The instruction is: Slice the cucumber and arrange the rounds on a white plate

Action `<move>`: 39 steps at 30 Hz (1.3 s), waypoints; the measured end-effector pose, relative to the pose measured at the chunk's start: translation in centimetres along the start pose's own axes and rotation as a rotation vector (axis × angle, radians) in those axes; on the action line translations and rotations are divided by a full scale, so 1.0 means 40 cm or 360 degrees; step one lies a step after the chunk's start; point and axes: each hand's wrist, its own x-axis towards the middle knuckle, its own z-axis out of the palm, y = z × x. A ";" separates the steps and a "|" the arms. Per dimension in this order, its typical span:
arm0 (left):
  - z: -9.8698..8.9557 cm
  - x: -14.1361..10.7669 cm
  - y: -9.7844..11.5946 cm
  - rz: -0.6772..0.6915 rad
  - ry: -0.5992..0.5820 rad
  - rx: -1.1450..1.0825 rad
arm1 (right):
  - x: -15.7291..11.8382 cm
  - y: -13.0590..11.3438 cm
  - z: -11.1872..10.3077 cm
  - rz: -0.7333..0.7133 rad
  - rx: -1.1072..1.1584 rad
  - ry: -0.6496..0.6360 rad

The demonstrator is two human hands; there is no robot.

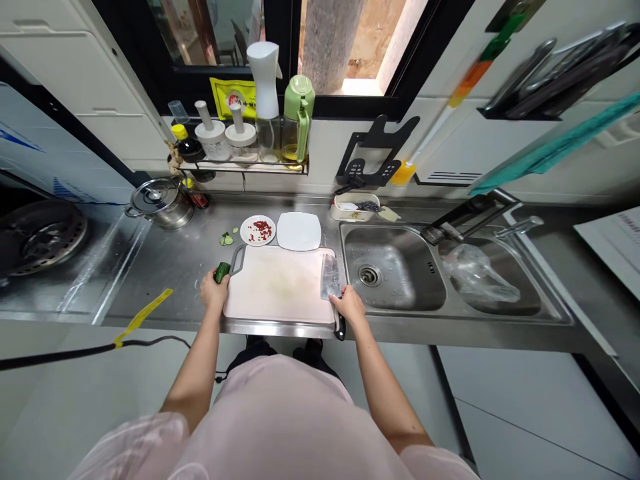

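My left hand (214, 291) is closed around a dark green piece of cucumber (222, 271), just off the left edge of the white cutting board (275, 287). At the board's right end lies a cleaver (330, 275), its broad blade flat on the board and its black handle toward the counter's front edge. My right hand (350, 305) grips the cleaver where blade and handle meet; part of the handle is hidden under the fingers. Behind the board stand a white plate with chopped red pieces (273, 229) and a white square plate (299, 231). Cucumber scraps (226, 239) lie left of them.
To the right is a double sink (400, 267) with a faucet (450, 223) and a plastic bag (477, 273) in the far basin. A lidded pot (163, 202) and a stove burner (43, 237) are at left. Seasoning jars and bottles fill a wall rack (245, 167).
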 end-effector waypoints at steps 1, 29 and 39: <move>-0.002 -0.001 0.002 0.0030 0.0012 -0.0016 | -0.001 0.000 -0.002 0.0007 0.0008 -0.0006; 0.058 -0.163 0.154 0.0874 -0.0585 -0.0049 | -0.074 -0.124 -0.013 -0.0464 0.0214 -0.0082; 0.083 -0.149 0.154 0.1100 -0.0400 -0.0265 | -0.103 -0.210 0.002 -0.0671 -0.0256 -0.0214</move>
